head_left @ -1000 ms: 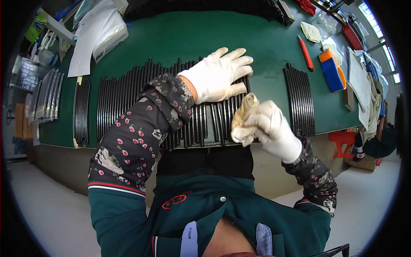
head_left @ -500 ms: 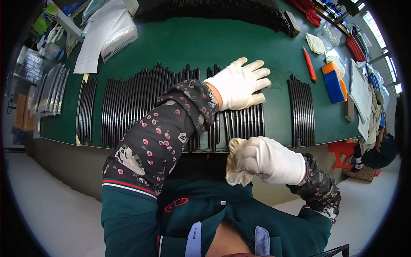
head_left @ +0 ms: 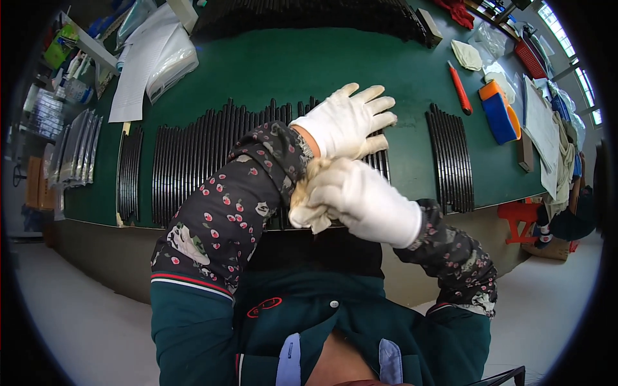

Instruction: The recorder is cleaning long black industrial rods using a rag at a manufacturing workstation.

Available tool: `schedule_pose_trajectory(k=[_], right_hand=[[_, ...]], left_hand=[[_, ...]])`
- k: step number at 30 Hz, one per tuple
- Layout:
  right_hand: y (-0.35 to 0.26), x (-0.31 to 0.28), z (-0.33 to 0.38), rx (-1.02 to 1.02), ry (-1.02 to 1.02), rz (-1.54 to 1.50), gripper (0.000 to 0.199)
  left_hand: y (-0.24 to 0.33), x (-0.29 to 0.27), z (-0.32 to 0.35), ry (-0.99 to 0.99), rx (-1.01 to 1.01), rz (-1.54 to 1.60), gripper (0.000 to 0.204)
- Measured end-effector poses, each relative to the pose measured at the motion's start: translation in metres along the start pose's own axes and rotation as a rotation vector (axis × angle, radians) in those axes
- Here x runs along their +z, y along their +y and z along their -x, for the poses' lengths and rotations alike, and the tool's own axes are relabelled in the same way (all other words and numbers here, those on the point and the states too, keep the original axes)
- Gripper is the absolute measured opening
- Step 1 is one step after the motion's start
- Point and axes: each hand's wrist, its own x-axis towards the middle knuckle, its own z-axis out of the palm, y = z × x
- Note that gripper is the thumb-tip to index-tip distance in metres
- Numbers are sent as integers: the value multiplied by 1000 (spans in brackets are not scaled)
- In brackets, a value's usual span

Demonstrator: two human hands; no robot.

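My left hand [head_left: 347,122], in a white glove, lies flat with fingers spread across the upper part of a row of slim black rods [head_left: 199,167]. The rods lie side by side, their ends toward me near the table's front edge. In my right hand [head_left: 370,202], also gloved in white, is a bunched, stained cream cloth [head_left: 306,209]. That hand is closed around the cloth, just below my left wrist and over the lower part of the rods. My hands and sleeves hide many of the rods beneath them.
Smaller groups of black rods lie at the right [head_left: 452,161] and left [head_left: 130,174] of the green table [head_left: 270,64]. A red cutter knife [head_left: 459,89] and a blue and orange tape roll [head_left: 499,112] are farther right. Rods are heaped at the back [head_left: 309,16]; papers [head_left: 132,77] lie back left.
My right hand has moved left and away from me with the cloth, from the table's front edge to over the rods. My left hand stays spread on the rods.
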Motion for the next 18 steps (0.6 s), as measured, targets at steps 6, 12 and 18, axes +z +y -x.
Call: schedule_pose_trajectory(k=[6, 12, 18], right_hand=[[-28, -23, 13, -4, -264, -271, 19], [-4, -17, 31, 31, -176, -230, 28], [19, -44, 34, 218, 148, 100, 28]], left_hand=[[-8, -4, 22, 23, -25, 5, 50], [-8, -7, 25, -18, -28, 51, 49], [-13, -6, 27, 19, 20, -3, 50]])
